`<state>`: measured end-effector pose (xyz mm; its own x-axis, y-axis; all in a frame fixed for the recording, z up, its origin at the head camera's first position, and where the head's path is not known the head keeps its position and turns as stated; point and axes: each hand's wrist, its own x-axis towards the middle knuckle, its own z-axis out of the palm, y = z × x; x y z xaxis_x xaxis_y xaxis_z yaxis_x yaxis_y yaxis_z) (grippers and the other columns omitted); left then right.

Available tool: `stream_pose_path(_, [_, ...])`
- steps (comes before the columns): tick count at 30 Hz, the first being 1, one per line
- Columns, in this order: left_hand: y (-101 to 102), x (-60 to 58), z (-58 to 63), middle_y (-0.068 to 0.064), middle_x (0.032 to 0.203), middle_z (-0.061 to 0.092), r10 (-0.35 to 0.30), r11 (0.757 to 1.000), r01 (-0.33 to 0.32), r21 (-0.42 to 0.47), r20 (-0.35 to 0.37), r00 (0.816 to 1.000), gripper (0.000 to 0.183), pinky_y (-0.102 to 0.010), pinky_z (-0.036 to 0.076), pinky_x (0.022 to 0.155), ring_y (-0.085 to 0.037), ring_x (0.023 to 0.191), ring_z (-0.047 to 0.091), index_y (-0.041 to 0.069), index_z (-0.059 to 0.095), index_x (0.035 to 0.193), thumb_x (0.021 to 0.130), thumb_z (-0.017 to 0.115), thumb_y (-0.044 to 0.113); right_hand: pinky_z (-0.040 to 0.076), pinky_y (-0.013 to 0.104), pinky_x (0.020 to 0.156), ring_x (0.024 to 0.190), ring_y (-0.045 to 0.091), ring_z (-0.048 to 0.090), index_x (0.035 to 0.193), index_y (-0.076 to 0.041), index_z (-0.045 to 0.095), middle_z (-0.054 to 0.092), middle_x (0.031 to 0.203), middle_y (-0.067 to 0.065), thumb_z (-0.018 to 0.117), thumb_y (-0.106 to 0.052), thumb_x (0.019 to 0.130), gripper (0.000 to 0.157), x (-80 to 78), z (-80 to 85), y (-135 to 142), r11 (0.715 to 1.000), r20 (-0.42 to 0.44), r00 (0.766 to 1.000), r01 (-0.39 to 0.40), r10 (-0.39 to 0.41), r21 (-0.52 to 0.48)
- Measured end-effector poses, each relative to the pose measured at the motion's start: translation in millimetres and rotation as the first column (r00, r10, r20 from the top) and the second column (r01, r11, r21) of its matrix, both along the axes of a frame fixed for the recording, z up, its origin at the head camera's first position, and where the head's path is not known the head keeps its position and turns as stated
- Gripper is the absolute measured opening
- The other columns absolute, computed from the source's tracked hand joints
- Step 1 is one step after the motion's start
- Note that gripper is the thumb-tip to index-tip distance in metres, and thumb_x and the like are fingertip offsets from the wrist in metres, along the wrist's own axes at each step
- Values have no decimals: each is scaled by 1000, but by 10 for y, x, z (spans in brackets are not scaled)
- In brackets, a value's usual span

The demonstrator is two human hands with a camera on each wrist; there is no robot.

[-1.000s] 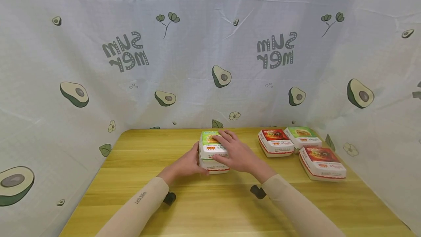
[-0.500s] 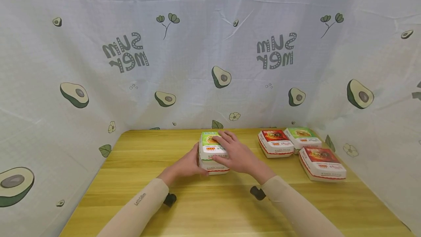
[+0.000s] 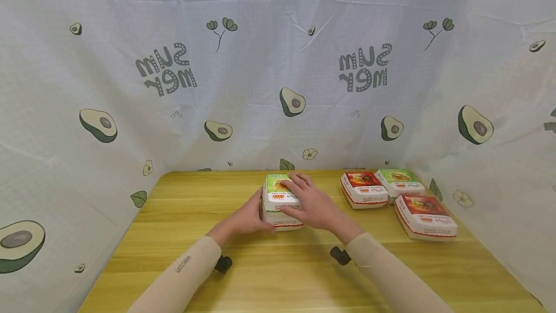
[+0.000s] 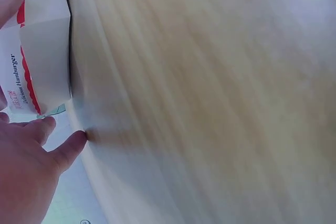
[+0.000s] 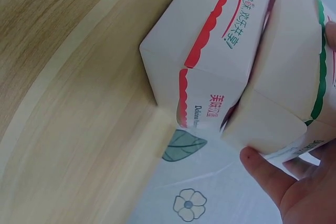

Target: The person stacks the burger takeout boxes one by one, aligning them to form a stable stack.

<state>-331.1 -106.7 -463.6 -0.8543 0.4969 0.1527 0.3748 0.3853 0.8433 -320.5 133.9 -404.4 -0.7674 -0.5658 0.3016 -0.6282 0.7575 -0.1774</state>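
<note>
Nothing had visibly moved: our right hand [image 3: 316,204] pinched the green upper box [image 3: 274,196], our left hand [image 3: 246,217] the lower box [image 3: 286,222]; two seemed stacked, three boxes [image 3: 366,191] unstacked.

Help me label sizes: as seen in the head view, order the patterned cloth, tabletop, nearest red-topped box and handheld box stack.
Patterned cloth
Tabletop
Nearest red-topped box and handheld box stack: unsure; fingers partly cover the stack.

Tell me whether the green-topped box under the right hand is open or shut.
Shut: the right wrist view shows the green-topped box with its green-edged lid down over the base.
</note>
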Motion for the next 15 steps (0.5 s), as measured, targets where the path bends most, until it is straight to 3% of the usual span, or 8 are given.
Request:
stream_pose_path(3, [-9, 9, 14, 6, 151, 40, 34, 999, -34, -9, -4, 999, 122, -45, 33, 117, -14, 132, 48, 31, 15, 159, 67, 95, 17, 48, 56, 102, 152, 27, 24, 155, -28, 38, 26, 166, 2, 56, -67, 92, 77, -2, -4, 0, 1000, -1, 1000, -1, 1, -5])
stream_pose_path(9, [-47, 63, 58, -3, 164, 22, 130, 988, -131, -88, -14, 991, 126, -56, 23, 121, -26, 151, 24, 25, 8, 162, 69, 94, 34, 48, 56, 102, 152, 28, 25, 155, -28, 38, 27, 166, 2, 56, -67, 92, 76, -3, -4, -3, 1000, -9, 1000, -4, 4, -2])
stream_pose_path(15, [-55, 102, 122, -7, 164, 22, 170, 980, -174, -99, -45, 984, 128, -56, 28, 119, -30, 150, 26, 20, 7, 162, 69, 93, 41, 48, 56, 102, 151, 28, 25, 155, -26, 38, 28, 165, 3, 57, -67, 92, 77, -4, 0, -9, 1000, -16, 1000, -6, 6, 2])
